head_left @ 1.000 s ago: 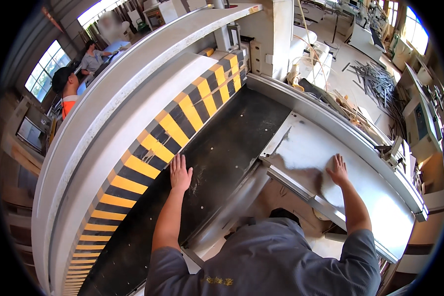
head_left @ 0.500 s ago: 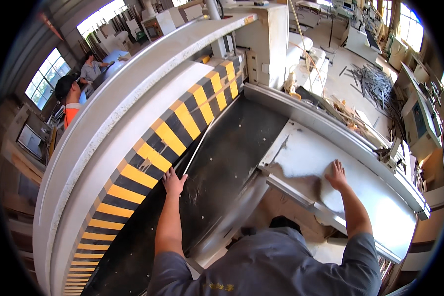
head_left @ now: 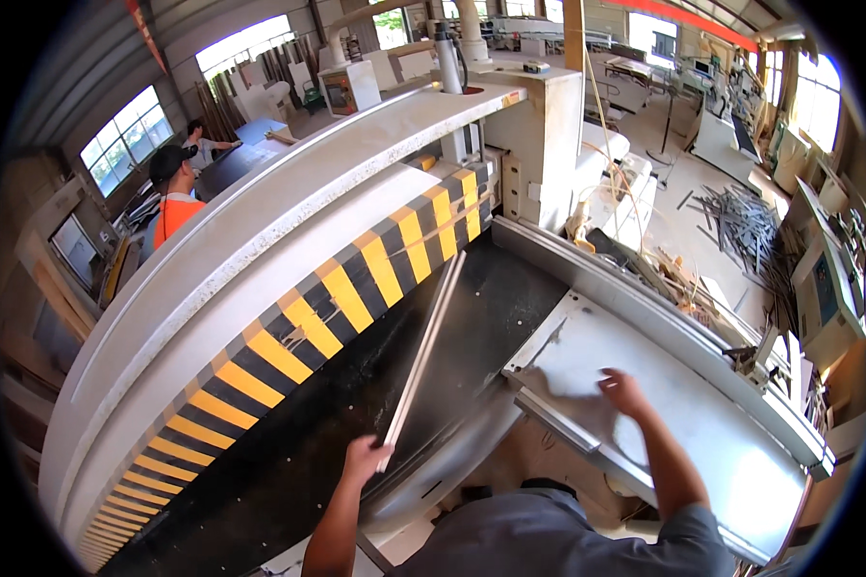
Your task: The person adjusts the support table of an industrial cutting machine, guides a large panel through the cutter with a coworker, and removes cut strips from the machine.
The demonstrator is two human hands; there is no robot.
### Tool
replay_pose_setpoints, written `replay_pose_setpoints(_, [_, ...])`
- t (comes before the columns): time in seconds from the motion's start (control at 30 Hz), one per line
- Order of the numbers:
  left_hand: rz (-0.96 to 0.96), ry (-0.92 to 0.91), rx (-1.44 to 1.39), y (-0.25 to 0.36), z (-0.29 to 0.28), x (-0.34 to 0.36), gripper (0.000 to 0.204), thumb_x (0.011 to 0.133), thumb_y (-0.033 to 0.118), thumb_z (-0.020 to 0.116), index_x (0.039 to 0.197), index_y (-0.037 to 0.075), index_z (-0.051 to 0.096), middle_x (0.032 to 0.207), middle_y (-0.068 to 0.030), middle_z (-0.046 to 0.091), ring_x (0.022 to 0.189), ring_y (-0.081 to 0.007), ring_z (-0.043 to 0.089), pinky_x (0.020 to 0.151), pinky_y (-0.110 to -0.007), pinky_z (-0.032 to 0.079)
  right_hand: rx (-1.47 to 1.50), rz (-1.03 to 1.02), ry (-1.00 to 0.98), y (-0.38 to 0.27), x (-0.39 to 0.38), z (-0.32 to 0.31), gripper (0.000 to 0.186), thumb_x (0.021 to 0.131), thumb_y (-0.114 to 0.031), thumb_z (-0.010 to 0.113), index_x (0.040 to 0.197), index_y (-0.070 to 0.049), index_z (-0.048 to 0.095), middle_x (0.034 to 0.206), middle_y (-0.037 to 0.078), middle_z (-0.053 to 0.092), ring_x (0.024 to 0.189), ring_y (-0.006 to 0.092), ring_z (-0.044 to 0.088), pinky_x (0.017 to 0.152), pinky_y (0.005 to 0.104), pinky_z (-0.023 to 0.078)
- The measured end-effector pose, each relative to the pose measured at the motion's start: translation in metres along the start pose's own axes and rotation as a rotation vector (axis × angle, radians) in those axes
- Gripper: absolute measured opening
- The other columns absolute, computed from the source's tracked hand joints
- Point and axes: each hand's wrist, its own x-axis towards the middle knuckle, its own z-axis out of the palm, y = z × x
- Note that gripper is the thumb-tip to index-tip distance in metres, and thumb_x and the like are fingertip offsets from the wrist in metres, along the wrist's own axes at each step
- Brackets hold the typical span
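Since the frame half a second earlier, the left hand (head_left: 364, 460) has drawn back from the striped guard (head_left: 375, 264) toward the wearer, bringing a slim pale strip (head_left: 421, 361) further into the open. The right hand (head_left: 624, 392), then flat with fingers spread on the metal plate (head_left: 712, 442), is now drawn in.

Left hand: closed on the near end of the strip, thumb and fingers together, well apart from the striped guard. Strip: slants over the black bed (head_left: 515, 288), its far end just beside the far part of the striped guard, its near end in the grip.

Right hand: fingers loosely curled, narrow, over the plate, well to the right of the striped guard. Whether it touches the plate or holds anything small cannot be told from this angle.

Surroundings: a metal rail (head_left: 635, 306) runs off to the right from the far end of the striped guard. Beyond the guard, to its left, is a co-worker in an orange vest (head_left: 175, 217). Far to its right, loose grey strips (head_left: 744, 226) lie heaped on the floor (head_left: 678, 250).
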Motion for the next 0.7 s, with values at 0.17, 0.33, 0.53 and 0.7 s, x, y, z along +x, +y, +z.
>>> replay_pose_setpoints(0.17, [-0.225,0.007,-0.222,-0.045,0.032,-0.113,0.034,0.087,0.014,0.08,0.116,-0.003,0.076,0.091,-0.005,0.073,0.077,-0.012,0.063,0.071,-0.03,0.052,0.73,-0.263,-0.679,-0.088,-0.046,0.116,0.059,0.106,-0.041,0.06,0.148,0.001,0.054,0.127,0.013,0.07,0.102,0.0223,0.071,0.095,0.0377,0.056])
replay_pose_setpoints(0.33, [-0.06,-0.022,-0.157,-0.001,0.082,-0.202,0.033,0.08,0.017,0.086,0.107,0.0,0.077,0.09,-0.0055,0.071,0.08,-0.0159,0.065,0.075,-0.032,0.052,0.754,0.129,-1.075,-0.151,-0.108,0.155,0.071,0.104,-0.048,0.064,0.149,0.004,0.046,0.138,0.016,0.065,0.082,0.0199,0.072,0.073,0.032,0.06])
replay_pose_setpoints(0.53, [0.447,0.141,0.475,0.094,0.127,-0.219,0.05,0.069,0.023,0.093,0.111,0.003,0.076,0.102,-0.0126,0.07,0.1,-0.0315,0.064,0.09,-0.041,0.052,0.833,-0.1,-0.596,-0.155,-0.158,0.092,0.042,0.102,-0.039,0.068,0.087,0.0,0.071,0.071,0.004,0.067,0.065,0.0135,0.065,0.06,0.0303,0.051])
replay_pose_setpoints(0.7, [0.512,0.174,0.401,0.095,0.146,-0.229,0.079,0.079,0.047,0.086,0.141,0.003,0.06,0.14,-0.0202,0.058,0.13,-0.0392,0.052,0.112,-0.049,0.04,0.27,-0.67,0.093,-0.034,-0.077,-0.001,0.03,0.099,-0.03,0.061,0.083,-0.005,0.068,0.069,0.006,0.063,0.06,0.0211,0.06,0.056,0.0375,0.046])
